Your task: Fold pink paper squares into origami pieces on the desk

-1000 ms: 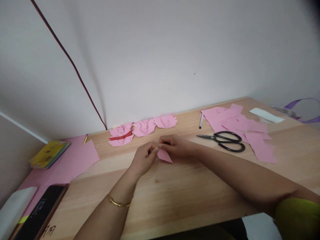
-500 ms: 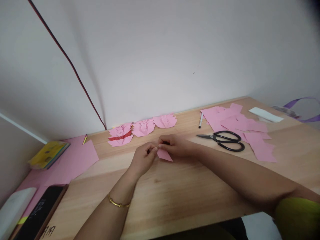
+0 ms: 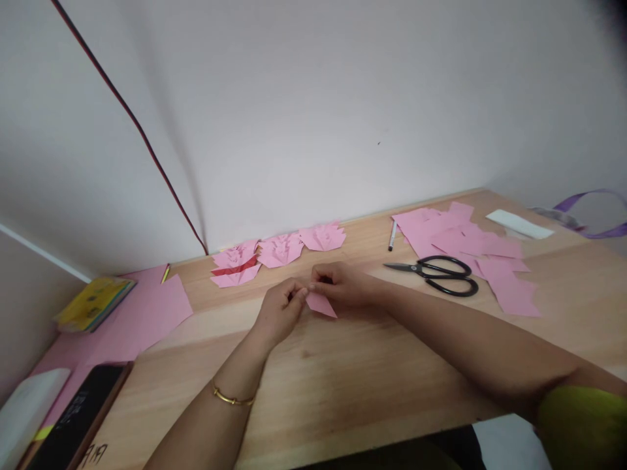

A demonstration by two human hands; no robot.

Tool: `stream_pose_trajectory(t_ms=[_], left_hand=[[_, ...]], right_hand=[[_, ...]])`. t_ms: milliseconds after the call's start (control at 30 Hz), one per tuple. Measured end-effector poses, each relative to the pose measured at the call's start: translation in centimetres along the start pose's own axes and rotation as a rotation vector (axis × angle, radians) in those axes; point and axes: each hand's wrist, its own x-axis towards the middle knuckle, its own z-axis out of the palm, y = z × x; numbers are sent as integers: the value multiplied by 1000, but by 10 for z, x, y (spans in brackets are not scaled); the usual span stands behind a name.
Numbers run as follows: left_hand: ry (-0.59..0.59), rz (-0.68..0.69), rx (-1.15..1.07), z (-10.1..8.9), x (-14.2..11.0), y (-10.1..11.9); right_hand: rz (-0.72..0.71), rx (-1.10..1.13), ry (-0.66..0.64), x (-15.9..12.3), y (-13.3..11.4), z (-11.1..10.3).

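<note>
Over the middle of the wooden table, a small piece of pink paper [image 3: 321, 304] is pinched between both hands. My left hand [image 3: 283, 308], a gold bangle on its wrist, is closed on the paper's upper left edge. Thumb and fingers of my right hand [image 3: 339, 284] grip it close beside the left fingertips. Part of the paper is hidden by the fingers. Behind the hands, along the wall, lie several cut and folded pink paper pieces [image 3: 281, 250], with a red strip [image 3: 236, 266] across the leftmost ones.
Black-handled scissors [image 3: 445, 274] lie right of my right hand, beside scattered pink paper scraps [image 3: 509, 290]. A white pen [image 3: 392, 235] and a white strip [image 3: 520, 224] are near the back. On the left are pink sheets [image 3: 161, 307], a yellow packet [image 3: 95, 301] and a black box [image 3: 81, 411].
Both hands keep the same pinch on the pink paper, which has barely shifted. The whole view has moved very slightly.
</note>
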Motion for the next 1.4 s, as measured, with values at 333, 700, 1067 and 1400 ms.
stream_pose_trajectory(t_ms=[333, 700, 1067, 1400], left_hand=[[-1, -24, -76, 0, 1, 2], [-12, -4, -57, 1, 0, -3], [-6, 9, -66, 1, 2, -3], [-12, 26, -41, 0, 0, -1]], right_hand=[[4, 29, 81, 1, 3, 3], [-27, 16, 40, 0, 4, 4], [-44, 33, 28, 2, 4, 3], [-42, -20, -2, 0, 2, 2]])
